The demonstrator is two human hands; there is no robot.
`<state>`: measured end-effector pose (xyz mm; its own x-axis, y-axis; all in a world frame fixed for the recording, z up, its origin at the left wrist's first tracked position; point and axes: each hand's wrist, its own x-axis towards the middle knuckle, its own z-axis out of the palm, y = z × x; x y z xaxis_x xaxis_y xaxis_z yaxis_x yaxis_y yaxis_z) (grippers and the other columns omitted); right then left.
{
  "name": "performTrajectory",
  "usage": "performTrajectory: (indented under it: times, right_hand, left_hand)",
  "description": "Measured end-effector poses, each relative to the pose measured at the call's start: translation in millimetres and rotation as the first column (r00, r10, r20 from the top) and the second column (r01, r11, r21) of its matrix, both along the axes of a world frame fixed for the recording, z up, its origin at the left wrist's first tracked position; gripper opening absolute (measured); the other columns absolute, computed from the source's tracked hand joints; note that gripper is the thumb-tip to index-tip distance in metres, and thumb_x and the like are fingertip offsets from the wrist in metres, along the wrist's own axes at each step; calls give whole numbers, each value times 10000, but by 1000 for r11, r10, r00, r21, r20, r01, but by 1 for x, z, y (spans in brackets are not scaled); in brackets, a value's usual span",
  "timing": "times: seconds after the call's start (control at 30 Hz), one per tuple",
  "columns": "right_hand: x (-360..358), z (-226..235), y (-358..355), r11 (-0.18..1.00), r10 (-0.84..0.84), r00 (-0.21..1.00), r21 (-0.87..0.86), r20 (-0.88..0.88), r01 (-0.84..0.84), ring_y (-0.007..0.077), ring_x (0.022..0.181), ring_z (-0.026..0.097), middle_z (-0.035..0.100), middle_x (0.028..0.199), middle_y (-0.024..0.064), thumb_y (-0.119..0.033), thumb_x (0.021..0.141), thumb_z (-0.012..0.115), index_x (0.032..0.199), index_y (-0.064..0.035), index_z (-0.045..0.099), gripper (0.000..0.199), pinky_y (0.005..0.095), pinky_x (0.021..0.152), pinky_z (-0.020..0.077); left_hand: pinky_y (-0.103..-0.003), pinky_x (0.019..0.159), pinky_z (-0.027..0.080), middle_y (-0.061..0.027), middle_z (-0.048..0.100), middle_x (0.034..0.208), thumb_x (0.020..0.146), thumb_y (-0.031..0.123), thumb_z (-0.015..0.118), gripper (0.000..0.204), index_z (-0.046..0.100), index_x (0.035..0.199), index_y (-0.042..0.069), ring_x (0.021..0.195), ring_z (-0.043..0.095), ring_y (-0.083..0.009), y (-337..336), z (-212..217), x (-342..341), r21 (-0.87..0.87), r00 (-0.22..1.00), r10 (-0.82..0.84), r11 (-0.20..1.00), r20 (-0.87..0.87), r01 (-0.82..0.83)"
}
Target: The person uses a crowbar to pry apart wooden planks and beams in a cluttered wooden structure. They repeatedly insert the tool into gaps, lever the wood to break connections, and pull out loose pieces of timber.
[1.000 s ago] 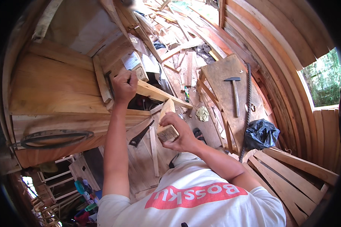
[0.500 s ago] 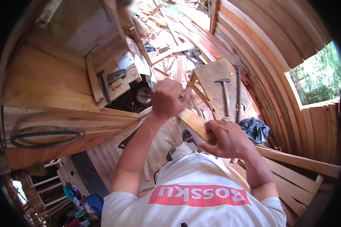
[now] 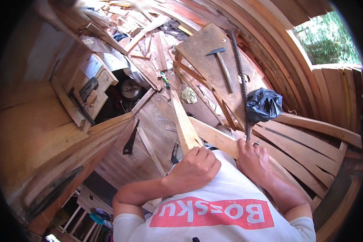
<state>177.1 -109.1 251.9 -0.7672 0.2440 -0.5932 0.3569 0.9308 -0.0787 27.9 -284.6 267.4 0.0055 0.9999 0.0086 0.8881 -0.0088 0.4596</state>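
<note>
Near my chest, my left hand point(image 3: 197, 166) is closed around the near end of a long, pale wooden strip point(image 3: 182, 121), which slants away toward the floor. My right hand point(image 3: 253, 156) grips the end of a wider wooden board point(image 3: 218, 138); its fingers are partly hidden behind the board's edge. That board passes behind the strip. The lower end of a dark, ridged metal bar point(image 3: 241, 72) comes close to my right fingers. Beyond it, a hammer point(image 3: 222, 66) with a wooden handle lies on a worn wooden bench point(image 3: 197, 46).
A black plastic bag point(image 3: 264, 105) sits beside the metal bar. On the left stands a wooden workbench point(image 3: 32, 125) with a dark clamp-like tool point(image 3: 82, 99). A handsaw point(image 3: 131, 139) lies on the plank floor. Wood offcuts point(image 3: 149, 30) litter the far floor, and slatted boards point(image 3: 298, 155) lie at right.
My left hand has come down and toward my chest, now at the strip's end. My right hand has moved slightly nearer me with the board. The view has turned.
</note>
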Motion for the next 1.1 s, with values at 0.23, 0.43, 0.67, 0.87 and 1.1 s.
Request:
performTrajectory:
  times: [0.23, 0.43, 0.67, 0.87, 1.1]
  right_hand:
    - [20, -25, 12, 983, -160, 977, -69, 143, 171, 346, 844, 690, 666, 938, 161, -208, 740, 659, 1228, -72, 528, 523, 467, 680, 552]
    - [71, -73, 34, 984, -144, 989, -106, 9, 145, 332, 847, 689, 673, 987, 151, -242, 711, 699, 1262, -123, 525, 589, 461, 683, 547]
    - [115, -147, 58, 981, -106, 993, -171, -59, 95, 331, 870, 676, 667, 1002, 141, -377, 724, 741, 1281, -111, 505, 661, 446, 720, 537]
    - [147, -213, 64, 974, -39, 986, -227, -161, 1, 306, 828, 677, 639, 965, 111, -350, 700, 754, 1278, -120, 484, 678, 429, 692, 535]
    - [171, -254, 47, 971, -46, 986, -238, -157, 8, 306, 870, 674, 610, 1112, 133, -410, 729, 744, 1313, -81, 436, 738, 409, 751, 549]
  left_hand:
    - [-330, 756, 533, -148, 612, 838, 694, 146, 590, 192, 599, 827, 8, 807, 628, -264, 2, -10, -4, 113, 999, -19, 993, 26, 16]
    - [-326, 742, 537, -141, 608, 833, 697, 148, 590, 193, 599, 828, 6, 813, 630, -263, 8, -10, 7, 108, 998, -20, 994, 56, 14]
    - [-317, 737, 540, -113, 603, 827, 687, 143, 598, 168, 602, 813, 32, 828, 637, -248, 7, -12, 19, 80, 999, -2, 997, 54, -2]
    - [-319, 731, 549, -89, 598, 810, 665, 131, 635, 131, 605, 771, 61, 814, 647, -228, -3, -6, 27, 47, 994, 32, 998, 104, -37]
    - [-320, 702, 549, -73, 598, 789, 704, 123, 682, 99, 599, 726, 73, 830, 676, -233, -1, -5, 33, 46, 997, -9, 999, 71, 5]
